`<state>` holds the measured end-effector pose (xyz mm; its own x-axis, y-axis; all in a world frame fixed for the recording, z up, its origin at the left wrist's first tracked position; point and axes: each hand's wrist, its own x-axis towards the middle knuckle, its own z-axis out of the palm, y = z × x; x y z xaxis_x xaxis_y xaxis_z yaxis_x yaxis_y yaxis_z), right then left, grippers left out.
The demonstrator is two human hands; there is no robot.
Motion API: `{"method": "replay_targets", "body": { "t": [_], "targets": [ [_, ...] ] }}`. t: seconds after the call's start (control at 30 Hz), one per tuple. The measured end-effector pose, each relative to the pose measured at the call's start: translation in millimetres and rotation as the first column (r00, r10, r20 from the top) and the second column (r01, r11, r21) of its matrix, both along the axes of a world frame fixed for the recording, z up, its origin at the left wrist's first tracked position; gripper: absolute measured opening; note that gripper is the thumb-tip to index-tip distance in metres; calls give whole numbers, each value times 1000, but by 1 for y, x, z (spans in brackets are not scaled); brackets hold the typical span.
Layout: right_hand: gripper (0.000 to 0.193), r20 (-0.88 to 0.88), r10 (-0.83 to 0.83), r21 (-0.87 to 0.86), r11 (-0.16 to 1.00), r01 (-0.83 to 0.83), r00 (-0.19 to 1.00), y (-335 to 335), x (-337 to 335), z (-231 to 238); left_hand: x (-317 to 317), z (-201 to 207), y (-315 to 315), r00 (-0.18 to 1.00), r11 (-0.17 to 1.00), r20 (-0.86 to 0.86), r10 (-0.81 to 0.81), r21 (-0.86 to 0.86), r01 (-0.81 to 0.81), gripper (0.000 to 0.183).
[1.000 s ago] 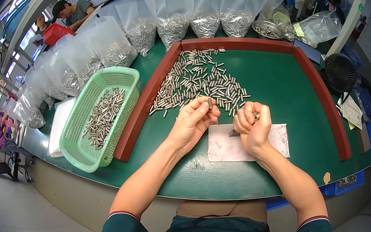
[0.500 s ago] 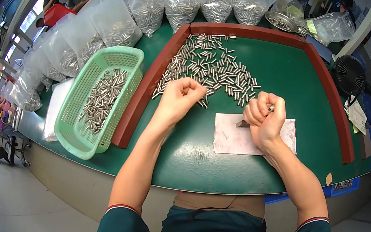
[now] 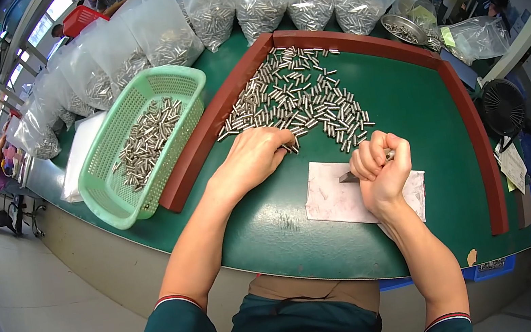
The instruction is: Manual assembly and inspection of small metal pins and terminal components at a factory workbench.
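Observation:
Small shiny metal pins (image 3: pixel 311 101) lie in a loose pile on the green table. My left hand (image 3: pixel 254 157) rests at the pile's near edge, its thumb and forefinger closed around a metal pin (image 3: pixel 291 146). Farther right, my right hand (image 3: pixel 383 172) is in a fist above a stained white pad (image 3: pixel 332 200). A flat grey metal end of a tool (image 3: pixel 348 177) sticks out of that fist on the left; the fingers hide the rest, so its kind is unclear.
Dark red rails (image 3: pixel 217 115) border the work area. To the left stands a green perforated basket (image 3: pixel 98 170) with more pins. Clear plastic bags (image 3: pixel 210 13) of pins line the back, beside a metal bowl (image 3: pixel 403 28). A black fan (image 3: pixel 502 106) stands at right. Other people are behind.
My left hand has moved down to the near edge of the pile, and its fingertips now meet a metal pin. The right hand stays in place with its tool.

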<state>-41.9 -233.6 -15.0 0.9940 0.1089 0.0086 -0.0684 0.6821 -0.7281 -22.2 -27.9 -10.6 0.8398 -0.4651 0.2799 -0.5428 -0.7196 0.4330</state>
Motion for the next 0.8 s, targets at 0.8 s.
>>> {"method": "replay_targets", "body": {
  "t": [0.8],
  "targets": [
    [32,-44,-2,37,999,4,999,-3,4,-1,-4,-13,-20,975,991,191,-110,95,93,7]
  ]
}}
